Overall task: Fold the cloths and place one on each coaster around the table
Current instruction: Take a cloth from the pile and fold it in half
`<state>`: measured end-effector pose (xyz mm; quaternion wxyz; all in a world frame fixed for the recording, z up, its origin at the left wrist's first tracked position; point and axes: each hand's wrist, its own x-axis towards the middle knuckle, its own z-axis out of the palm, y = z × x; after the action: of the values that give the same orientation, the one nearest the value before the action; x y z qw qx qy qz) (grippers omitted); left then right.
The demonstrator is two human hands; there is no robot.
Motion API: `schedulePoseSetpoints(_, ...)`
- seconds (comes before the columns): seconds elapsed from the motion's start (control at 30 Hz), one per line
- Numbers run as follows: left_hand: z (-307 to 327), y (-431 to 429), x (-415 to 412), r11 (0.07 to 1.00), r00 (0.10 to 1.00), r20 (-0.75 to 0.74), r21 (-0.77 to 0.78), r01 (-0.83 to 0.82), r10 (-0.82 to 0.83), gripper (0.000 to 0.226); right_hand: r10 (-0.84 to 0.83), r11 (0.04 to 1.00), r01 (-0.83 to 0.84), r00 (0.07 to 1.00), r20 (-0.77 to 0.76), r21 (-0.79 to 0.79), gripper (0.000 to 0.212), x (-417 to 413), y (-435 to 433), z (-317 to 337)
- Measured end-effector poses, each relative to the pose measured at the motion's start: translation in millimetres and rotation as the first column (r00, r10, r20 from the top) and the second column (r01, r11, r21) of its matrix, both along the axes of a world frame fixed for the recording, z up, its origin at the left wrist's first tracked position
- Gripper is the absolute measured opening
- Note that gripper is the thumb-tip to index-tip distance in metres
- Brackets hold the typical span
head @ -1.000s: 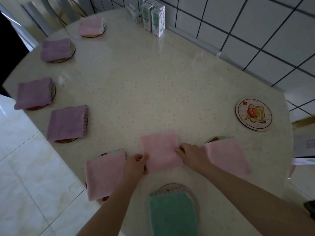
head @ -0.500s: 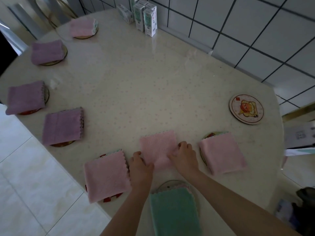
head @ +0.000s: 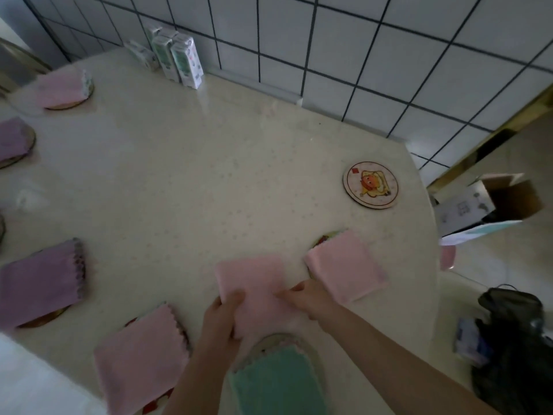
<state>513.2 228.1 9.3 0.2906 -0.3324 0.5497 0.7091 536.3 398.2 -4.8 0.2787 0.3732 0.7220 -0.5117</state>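
Observation:
A folded pink cloth (head: 254, 280) lies on the pale table (head: 179, 181) in front of me. My left hand (head: 221, 317) grips its near left edge. My right hand (head: 308, 298) pinches its near right side. A bare round coaster (head: 371, 184) with a cartoon picture sits at the right of the table. Folded cloths rest on the other coasters: a pink cloth (head: 347, 271) to the right, a green cloth (head: 275, 381) nearest me, a pink cloth (head: 140, 354) at the near left, a purple cloth (head: 42, 283) further left, and a pink cloth (head: 61, 88) at the far left.
Small drink cartons (head: 179, 59) stand against the tiled wall (head: 359, 55) at the back. An open cardboard box (head: 490, 202) and a dark bag (head: 514, 339) sit on the floor to the right of the table's edge.
Both hands have closed on the pink cloth and folded it smaller. The view has swung to the right, toward the bare coaster.

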Motion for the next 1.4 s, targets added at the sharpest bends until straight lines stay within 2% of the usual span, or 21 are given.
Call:
schedulePoseSetpoints(0.1,21,20,-1,0.992,0.999,0.017,0.124,-0.036,0.034,0.022,0.018,0.999,-0.019,0.999,-0.042,-0.030,0.040,3,17,1)
schedulePoseSetpoints(0.2,29,44,-2,0.989,0.997,-0.051,0.140,-0.051,0.059,0.024,-0.117,0.952,0.093,0.991,-0.064,-0.293,0.041,3,35,11)
schedulePoseSetpoints(0.27,31,63,-3,0.990,0.993,-0.092,0.128,-0.055,0.067,0.027,-0.193,0.895,0.130,0.975,-0.109,-0.427,0.029,3,53,19)
schedulePoseSetpoints(0.33,31,83,-6,0.993,0.986,-0.151,0.109,-0.047,0.063,0.035,-0.160,0.923,0.069,0.963,-0.217,-0.378,0.023,-2,77,27)
schedulePoseSetpoints(0.4,32,107,-11,0.995,0.978,-0.207,0.096,-0.014,0.034,0.054,-0.099,0.966,0.017,0.945,-0.312,-0.256,0.024,-8,105,33)
schedulePoseSetpoints(0.43,33,121,-14,0.996,0.975,-0.224,0.093,0.013,0.008,0.056,-0.070,0.984,0.009,0.940,-0.334,-0.179,0.026,-11,122,35)
schedulePoseSetpoints(0.5,34,151,-19,0.995,0.966,-0.254,0.083,0.062,-0.039,0.049,-0.032,0.998,0.011,0.936,-0.350,-0.062,0.030,-16,156,42)
schedulePoseSetpoints(0.63,34,213,-40,0.989,0.947,-0.287,-0.006,0.150,-0.145,0.053,-0.031,0.998,0.048,0.914,-0.404,0.031,0.024,-27,221,45)
schedulePoseSetpoints(0.73,28,258,-63,0.977,0.943,-0.259,-0.075,0.197,-0.210,0.043,-0.067,0.988,0.120,0.900,-0.430,0.098,0.022,-37,265,41)
schedulePoseSetpoints(0.83,20,298,-89,0.979,0.952,-0.230,-0.068,0.191,-0.202,0.034,-0.115,0.974,0.192,0.878,-0.465,0.122,0.012,-49,301,36)
schedulePoseSetpoints(1.03,13,352,-138,0.967,0.916,-0.316,-0.135,0.214,-0.247,0.024,-0.121,0.949,0.249,0.854,-0.506,0.194,0.039,-85,347,20)
schedulePoseSetpoints(1.1,3,360,-149,0.949,0.907,-0.313,-0.226,0.219,-0.283,0.023,-0.125,0.946,0.247,0.874,-0.469,0.209,0.042,-97,353,9)
schedulePoseSetpoints(1.2,-18,361,-159,0.894,0.922,-0.199,-0.378,0.242,-0.333,0.027,-0.050,0.942,0.149,0.949,-0.313,0.301,0.042,-106,357,-9)
schedulePoseSetpoints(1.3,-26,360,-160,0.826,0.905,-0.084,-0.451,0.339,-0.417,0.022,0.028,0.938,0.050,0.975,-0.220,0.344,0.029,-109,361,-17)
schedulePoseSetpoints(1.4,-26,360,-158,0.777,0.885,-0.070,-0.513,0.364,-0.461,0.019,0.021,0.940,0.045,0.982,-0.188,0.338,0.014,-115,367,-18)
